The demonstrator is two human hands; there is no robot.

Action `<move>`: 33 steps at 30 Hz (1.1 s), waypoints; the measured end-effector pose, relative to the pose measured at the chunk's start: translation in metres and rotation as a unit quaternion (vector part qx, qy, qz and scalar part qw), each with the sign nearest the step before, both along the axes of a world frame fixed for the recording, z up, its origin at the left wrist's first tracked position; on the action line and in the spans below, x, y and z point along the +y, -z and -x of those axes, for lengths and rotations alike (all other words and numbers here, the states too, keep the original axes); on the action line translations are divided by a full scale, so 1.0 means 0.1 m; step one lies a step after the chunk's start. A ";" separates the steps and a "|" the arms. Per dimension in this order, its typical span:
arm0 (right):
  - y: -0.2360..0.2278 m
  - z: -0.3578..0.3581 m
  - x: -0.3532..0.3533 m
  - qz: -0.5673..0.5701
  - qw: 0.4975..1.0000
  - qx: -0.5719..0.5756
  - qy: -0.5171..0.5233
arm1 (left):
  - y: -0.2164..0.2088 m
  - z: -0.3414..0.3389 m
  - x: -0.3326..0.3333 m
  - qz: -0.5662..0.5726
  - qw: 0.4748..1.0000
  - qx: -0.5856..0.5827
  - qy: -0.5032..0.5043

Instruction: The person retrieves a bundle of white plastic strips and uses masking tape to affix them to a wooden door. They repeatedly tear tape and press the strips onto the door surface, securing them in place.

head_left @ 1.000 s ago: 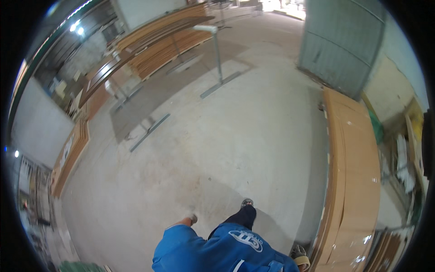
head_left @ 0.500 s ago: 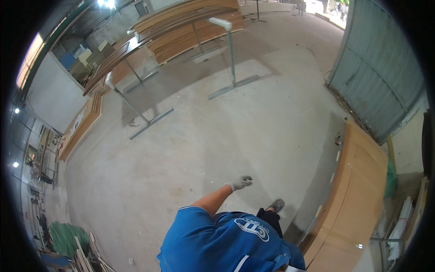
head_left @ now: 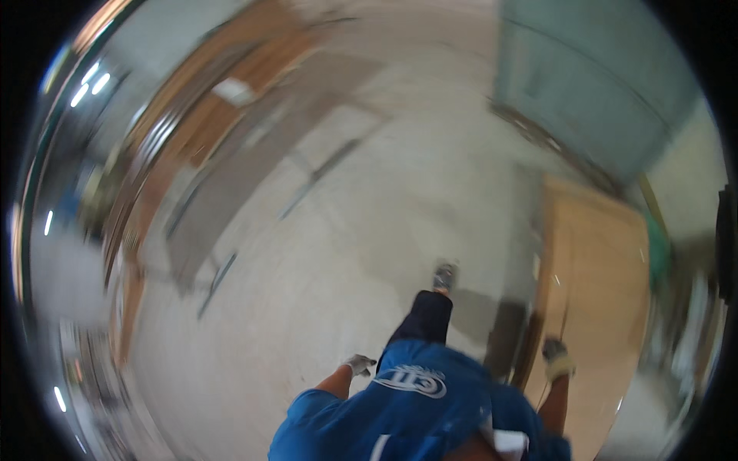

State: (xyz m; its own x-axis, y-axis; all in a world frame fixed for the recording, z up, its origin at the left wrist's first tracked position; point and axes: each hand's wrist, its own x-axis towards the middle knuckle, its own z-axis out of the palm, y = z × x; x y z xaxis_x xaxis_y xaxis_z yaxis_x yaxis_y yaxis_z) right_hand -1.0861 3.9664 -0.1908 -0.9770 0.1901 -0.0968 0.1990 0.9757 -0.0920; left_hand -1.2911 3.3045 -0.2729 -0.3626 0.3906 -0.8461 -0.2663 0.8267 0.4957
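My left hand (head_left: pixel 359 365), in a light grey glove, hangs beside my blue shirt over the concrete floor. Its fingers are partly stretched, and nothing shows in them. On the other side, my right hand (head_left: pixel 558 358) has come into view in a glove with dark fingers and a pale cuff. It overlaps the near part of a large brown wooden panel (head_left: pixel 600 269), which looks like a door. Blur hides how its fingers are bent and whether they touch the panel. One dark shoe (head_left: pixel 444 275) of mine is stepping forward on the floor.
Metal stands (head_left: pixel 319 177) with long bases are on the grey floor (head_left: pixel 369 230) to the left. Behind them is a stack of brown boards (head_left: pixel 261 31). A grey-green metal sheet wall (head_left: pixel 592 84) rises at far right, with green material (head_left: pixel 659 250) beside the panel.
The view has turned, shifting the stands and board stack leftward. My left hand has drawn back closer to my body. My right hand now shows over the panel.
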 end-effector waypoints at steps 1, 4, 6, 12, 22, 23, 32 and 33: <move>-0.06 0.10 0.00 0.041 0.997 -0.035 0.060 | -0.02 0.40 0.14 0.024 1.000 -0.003 -0.006; -0.22 0.51 -0.10 0.444 0.830 -0.044 0.335 | -0.11 1.84 0.75 0.033 0.987 -0.036 -0.151; -0.35 0.88 -0.20 0.535 0.697 -0.104 0.466 | -0.26 2.93 1.32 -0.005 0.973 -0.047 -0.227; -0.36 1.50 -0.08 0.611 0.431 -0.023 0.664 | -0.79 5.87 4.19 -0.111 0.981 0.123 -0.102; 0.83 2.04 1.22 0.392 0.579 -0.193 0.688 | -1.10 6.65 6.08 -0.192 0.967 0.071 0.153; 0.61 2.13 1.49 0.383 0.622 -0.183 0.658 | -0.99 6.61 6.00 -0.129 0.955 0.093 0.250; -1.13 3.65 3.57 0.292 0.765 0.041 0.573 | -0.76 8.44 6.96 0.050 0.985 0.013 0.166; -1.04 3.82 3.62 0.362 0.651 0.103 0.659 | -0.83 8.76 7.32 0.056 0.984 0.023 0.167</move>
